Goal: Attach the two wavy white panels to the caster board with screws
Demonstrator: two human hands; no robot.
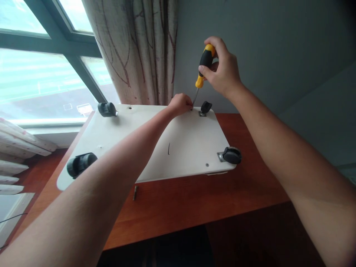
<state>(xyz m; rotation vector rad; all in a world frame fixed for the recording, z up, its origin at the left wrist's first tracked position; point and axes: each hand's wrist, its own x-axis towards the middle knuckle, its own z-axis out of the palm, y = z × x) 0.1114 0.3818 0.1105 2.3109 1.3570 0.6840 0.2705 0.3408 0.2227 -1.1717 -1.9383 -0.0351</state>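
A yellow and black screwdriver [206, 61] is gripped in my right hand [224, 68], its shaft slanting down to the far edge of a white board [191, 144]. My left hand [181, 104] rests at that edge with its fingers pinched together beside the screwdriver's tip. Whatever the pinched fingers hold is too small or hidden to make out. Just right of the tip, a black caster [206, 107] is fixed to the board. Another caster [232, 155] sits at the near right corner, with a screw head [207, 165] close by in the board.
Two more casters, one far left [107, 109] and one near left [80, 164], stick up from the board. A long screw [135, 193] lies on the reddish wooden table [172, 207] in front. Behind are a curtain [139, 52], a grey wall [264, 44] and a window [33, 81].
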